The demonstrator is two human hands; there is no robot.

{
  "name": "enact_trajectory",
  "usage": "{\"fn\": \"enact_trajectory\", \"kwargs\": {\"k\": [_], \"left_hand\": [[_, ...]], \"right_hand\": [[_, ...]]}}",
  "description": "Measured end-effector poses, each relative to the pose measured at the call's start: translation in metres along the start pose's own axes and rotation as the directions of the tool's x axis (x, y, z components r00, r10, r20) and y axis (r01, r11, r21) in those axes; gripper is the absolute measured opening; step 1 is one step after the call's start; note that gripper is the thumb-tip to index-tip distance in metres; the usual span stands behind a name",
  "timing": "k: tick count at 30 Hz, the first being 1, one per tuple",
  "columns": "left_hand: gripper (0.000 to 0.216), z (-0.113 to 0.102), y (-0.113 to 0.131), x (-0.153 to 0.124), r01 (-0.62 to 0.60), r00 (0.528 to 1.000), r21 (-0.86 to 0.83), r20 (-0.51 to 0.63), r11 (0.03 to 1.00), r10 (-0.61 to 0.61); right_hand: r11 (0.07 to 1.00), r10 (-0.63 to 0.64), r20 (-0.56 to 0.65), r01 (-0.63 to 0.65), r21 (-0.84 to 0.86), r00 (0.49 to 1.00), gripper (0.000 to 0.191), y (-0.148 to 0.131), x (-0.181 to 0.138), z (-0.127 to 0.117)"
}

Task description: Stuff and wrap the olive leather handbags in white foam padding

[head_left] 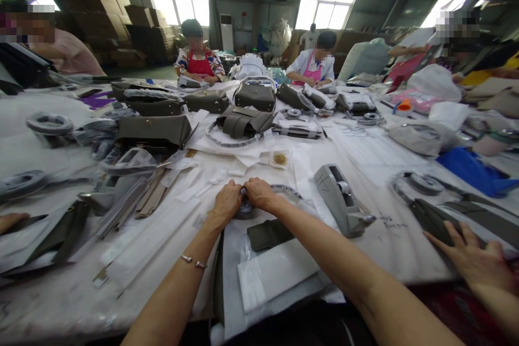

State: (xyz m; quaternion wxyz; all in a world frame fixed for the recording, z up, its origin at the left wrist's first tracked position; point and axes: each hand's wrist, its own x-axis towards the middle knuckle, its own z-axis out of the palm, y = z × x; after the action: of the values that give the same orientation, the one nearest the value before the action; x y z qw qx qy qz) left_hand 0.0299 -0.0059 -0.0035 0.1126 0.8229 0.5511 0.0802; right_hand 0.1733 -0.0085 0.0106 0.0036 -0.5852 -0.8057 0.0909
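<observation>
My left hand (227, 201) and my right hand (259, 193) meet at the middle of the white table (52, 303), fingers curled together over a small grey roll (244, 210) that looks like wrapped strap or tape. Both hands pinch it from above. A thin wrapped strap (288, 190) curves away to the right of my right hand. Just below the hands lies a flat dark grey leather piece (268, 233) on clear plastic and white paper sheets (275, 273). My left wrist wears a thin bracelet (193, 262).
A grey tape dispenser (343, 200) stands right of my hands. Grey handbags (254, 95) and leather parts crowd the far table. Another person's hand (472, 257) presses a dark piece at the right edge. Several seated workers sit around the table. Leather strips (152, 194) lie at left.
</observation>
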Motion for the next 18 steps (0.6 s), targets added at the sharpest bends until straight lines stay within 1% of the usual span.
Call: {"fn": "enact_trajectory", "kwargs": {"k": [3,6,7,9,11,13,14,16,18], "left_hand": [[0.020,-0.001,0.006,-0.002,0.017,1.000,0.014,-0.005,1.000,-0.017],[0.022,0.001,0.013,-0.006,0.046,0.999,0.015,-0.012,0.999,-0.046],[0.022,0.002,0.014,-0.006,0.057,0.998,0.012,-0.015,0.998,-0.057],[0.020,0.003,0.015,-0.007,0.078,0.997,0.003,-0.026,0.997,-0.078],[0.019,-0.001,0.009,-0.008,0.095,0.994,-0.013,-0.052,0.995,-0.096],[0.025,-0.012,-0.005,-0.012,0.129,0.986,-0.027,-0.103,0.991,-0.131],[0.028,-0.019,-0.016,-0.015,0.161,0.977,-0.028,-0.135,0.987,-0.164],[0.028,-0.036,-0.045,-0.023,0.261,0.946,-0.014,-0.194,0.965,-0.259],[0.026,-0.053,-0.081,-0.034,0.388,0.898,0.018,-0.230,0.922,-0.374]], "right_hand": [[1.000,0.010,-0.010,-0.010,-0.016,1.000,0.025,-0.004,-0.004,0.001],[0.999,-0.002,0.000,0.002,-0.033,1.000,0.021,-0.005,-0.006,0.003],[0.999,-0.010,0.005,0.010,-0.040,1.000,0.022,-0.004,-0.006,0.005],[0.998,-0.024,0.016,0.025,-0.054,1.000,0.027,-0.002,-0.003,0.008],[0.997,-0.031,0.023,0.032,-0.071,0.999,0.029,0.000,-0.002,0.011],[0.996,-0.029,0.026,0.031,-0.086,0.999,0.028,0.002,-0.002,0.014],[0.995,-0.026,0.027,0.029,-0.091,0.999,0.027,0.002,-0.002,0.015],[0.995,-0.021,0.029,0.023,-0.096,0.999,0.025,0.002,-0.003,0.017],[0.995,-0.017,0.028,0.020,-0.096,0.999,0.024,0.002,-0.004,0.017]]}}
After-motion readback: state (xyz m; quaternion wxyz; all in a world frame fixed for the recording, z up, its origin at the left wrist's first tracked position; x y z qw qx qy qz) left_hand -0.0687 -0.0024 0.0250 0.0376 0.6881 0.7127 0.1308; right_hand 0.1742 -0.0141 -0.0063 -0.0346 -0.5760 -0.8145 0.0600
